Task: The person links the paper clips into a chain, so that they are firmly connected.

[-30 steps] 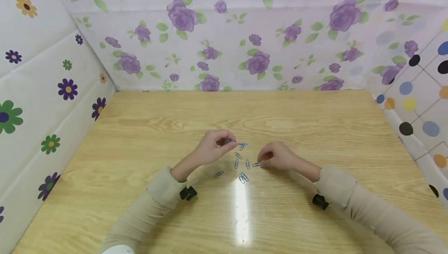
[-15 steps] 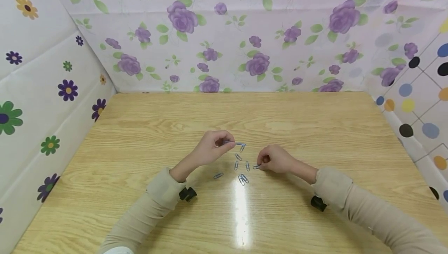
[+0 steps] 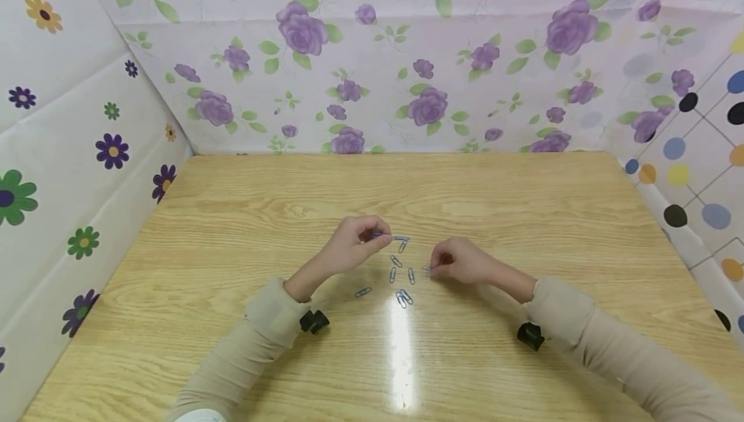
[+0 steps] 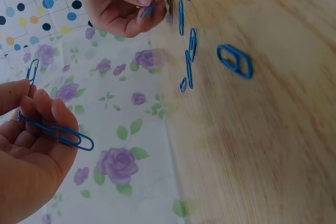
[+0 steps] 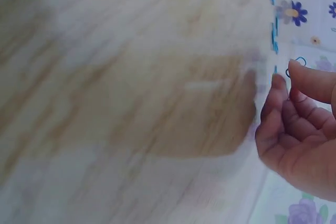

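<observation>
Paper clips (image 3: 411, 276), bent from blue wire, scattered on the wooden table (image 3: 500, 202), mostly between the two hands. In the head view, six plainly loose: three in a small group midway, two touching just above the streak of glare (image 3: 402, 357), one farther left, near the left wrist. In the left hand (image 3: 351, 247), more of the same, with thumb and forefinger pinched together on the wire. Juts out past the fingertips toward the right hand (image 3: 465, 260), with another clip (image 3: 402, 247) right at the free end; impossible to tell whether linked there or separate. In the left wrist view, one small loop (image 4: 33, 72) poking up by the thumb tip, and a longer stretch of wire (image 4: 73, 139) running across the curled fingers and out beyond them. Exact count in that grip hidden by the fingers.

In the right hand, a single clip (image 4: 147, 10), clamped between thumb and fingertip; looks pale and blurred from the head camera. Remaining fingers curled toward the palm. Both hands apart, on either side of the loose group.

Above the wrists, beige sleeves (image 3: 616, 338), with black fittings (image 3: 530, 337) beneath. Behind the table, a rose-patterned cloth (image 3: 372, 73); at right, a dotted cloth (image 3: 697, 183).
</observation>
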